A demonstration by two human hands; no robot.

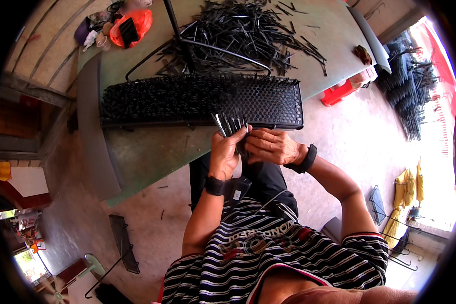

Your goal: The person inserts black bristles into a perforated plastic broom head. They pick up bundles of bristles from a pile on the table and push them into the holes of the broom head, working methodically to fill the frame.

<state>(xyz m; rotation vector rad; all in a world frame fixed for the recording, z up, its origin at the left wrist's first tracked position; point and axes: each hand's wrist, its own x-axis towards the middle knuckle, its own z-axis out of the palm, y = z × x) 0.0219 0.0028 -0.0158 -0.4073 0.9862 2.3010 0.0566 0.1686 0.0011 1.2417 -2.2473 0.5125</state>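
A fanned bundle of thin black strips (230,123) is gripped in my left hand (225,153), its thumb pressed across them. Closed against the right side of the same bundle, my right hand (274,146) has its fingers curled; their tips are partly hidden. Just beyond both hands lies a long black perforated panel (276,104) in a frame. Dense black tufts (157,101) fill its left and middle parts, while bare holes show at its right end. The tops of the held strips overlap the panel's near edge.
A large heap of loose black strips (243,33) covers the far part of the green table (157,164). A frame rod (228,52) rises behind the panel. At the far left sits an orange plastic bag (143,25). A red stool (337,93) stands beyond the table's right edge.
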